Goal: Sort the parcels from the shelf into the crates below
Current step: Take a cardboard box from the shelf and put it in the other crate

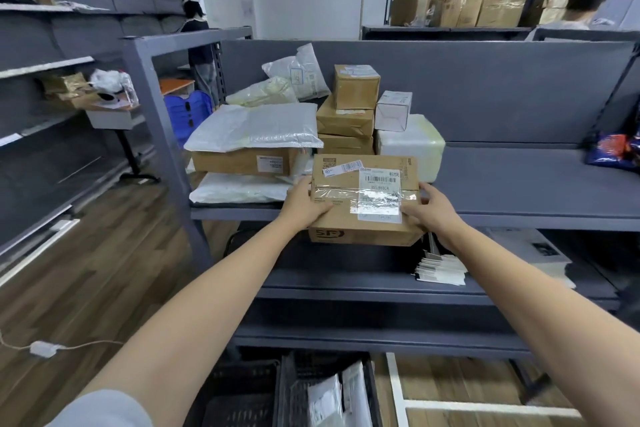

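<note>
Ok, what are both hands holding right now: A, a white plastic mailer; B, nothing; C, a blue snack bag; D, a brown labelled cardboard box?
D: the left hand and the right hand grip opposite sides of the brown cardboard box, its label facing up.

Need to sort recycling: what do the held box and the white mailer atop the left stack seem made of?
Box: brown cardboard, matte, creased at the edges; glossy clear tape and a paper label on top. Mailer: likely thin plastic film, white, faintly shiny and wrinkled.
</note>
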A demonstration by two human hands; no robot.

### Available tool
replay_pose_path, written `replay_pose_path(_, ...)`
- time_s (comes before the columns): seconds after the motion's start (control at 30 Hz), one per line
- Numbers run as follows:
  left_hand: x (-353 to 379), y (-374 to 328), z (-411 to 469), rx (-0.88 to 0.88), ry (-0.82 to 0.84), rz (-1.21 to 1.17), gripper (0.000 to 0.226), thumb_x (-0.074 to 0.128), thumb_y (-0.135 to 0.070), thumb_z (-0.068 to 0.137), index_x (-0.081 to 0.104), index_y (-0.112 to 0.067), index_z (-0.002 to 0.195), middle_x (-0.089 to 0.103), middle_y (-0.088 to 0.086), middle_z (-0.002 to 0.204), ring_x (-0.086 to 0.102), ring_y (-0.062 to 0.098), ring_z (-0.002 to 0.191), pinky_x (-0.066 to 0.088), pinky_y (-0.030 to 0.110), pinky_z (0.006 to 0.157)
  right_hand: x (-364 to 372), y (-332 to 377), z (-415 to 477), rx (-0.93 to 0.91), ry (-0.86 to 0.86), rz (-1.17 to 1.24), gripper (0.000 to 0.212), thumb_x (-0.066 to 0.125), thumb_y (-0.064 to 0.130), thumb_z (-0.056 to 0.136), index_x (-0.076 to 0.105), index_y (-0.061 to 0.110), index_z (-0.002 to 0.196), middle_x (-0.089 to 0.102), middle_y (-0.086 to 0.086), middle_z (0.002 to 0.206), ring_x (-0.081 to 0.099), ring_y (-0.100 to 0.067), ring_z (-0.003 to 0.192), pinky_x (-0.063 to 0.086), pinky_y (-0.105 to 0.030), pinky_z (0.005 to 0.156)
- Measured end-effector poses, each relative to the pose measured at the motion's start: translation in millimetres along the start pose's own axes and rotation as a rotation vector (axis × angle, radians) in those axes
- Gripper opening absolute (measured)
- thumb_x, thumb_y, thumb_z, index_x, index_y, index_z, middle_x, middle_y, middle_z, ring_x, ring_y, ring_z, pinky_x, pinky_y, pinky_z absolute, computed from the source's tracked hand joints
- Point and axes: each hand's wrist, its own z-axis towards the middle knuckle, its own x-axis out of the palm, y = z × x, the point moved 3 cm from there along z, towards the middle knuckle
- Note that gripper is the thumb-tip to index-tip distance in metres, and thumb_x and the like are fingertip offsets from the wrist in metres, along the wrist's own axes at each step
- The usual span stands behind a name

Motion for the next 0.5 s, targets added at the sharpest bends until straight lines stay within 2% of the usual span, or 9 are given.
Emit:
replay_pose_path(0.13,-5,9,-43,-0.047,-0.041,-0.037,0.052,0.069,-0.02,0.083,0.047,-0.009,0.129,0.058,0.003,0.125,0.055,0.022,0.117,0.047,0.038,0.099,4,1,-40,-0.024,0.039,0.007,0.052,0.054,-0.002,0.088,0.045,0.015,0.137,0.06,-0.011,0.123,0.06,-0.027,0.096,0.051,-0.039,0.087)
replay_pose_path(0.23,-6,20,-79,-0.107,-0.097,-0.034,0.048,0.067,-0.02,0.085,0.045,-0.006,0.126,0.057,0.006,0.125,0.055,0.019,0.111,0.046,0.032,0.09,7,-9,-65,-0.062,0.065,-0.022,0.05,0.056,0.002,0.089,0.045,0.012,0.136,0.055,-0.005,0.126,0.052,-0.016,0.101,0.042,-0.027,0.086)
replay_pose_path(0.3,-5,29,-105,-0.145,-0.109,-0.039,0.047,0.067,-0.022,0.085,0.044,-0.006,0.124,0.057,0.009,0.124,0.055,0.017,0.104,0.046,0.03,0.084,8,-19,-79,-0.069,0.067,-0.085,0.05,0.059,0.008,0.088,0.044,0.011,0.136,0.054,-0.006,0.132,0.053,-0.019,0.108,0.042,-0.028,0.09)
replay_pose_path(0.37,-5,39,-129,-0.175,-0.129,-0.017,0.048,0.067,-0.022,0.085,0.043,-0.005,0.124,0.057,0.011,0.124,0.057,0.022,0.107,0.047,0.032,0.084,13,-31,-92,-0.05,0.074,-0.118,0.051,0.062,0.014,0.088,0.043,0.01,0.135,0.054,-0.009,0.131,0.053,-0.019,0.105,0.044,-0.032,0.091)
replay_pose_path(0.5,-5,59,-169,-0.22,-0.176,0.004,0.048,0.067,-0.017,0.085,0.044,-0.002,0.124,0.055,0.013,0.124,0.056,0.026,0.111,0.047,0.029,0.081,30,-50,-122,-0.028,0.14,-0.117,0.052,0.062,0.013,0.087,0.044,0.009,0.136,0.057,-0.002,0.116,0.054,-0.018,0.099,0.047,-0.031,0.088)
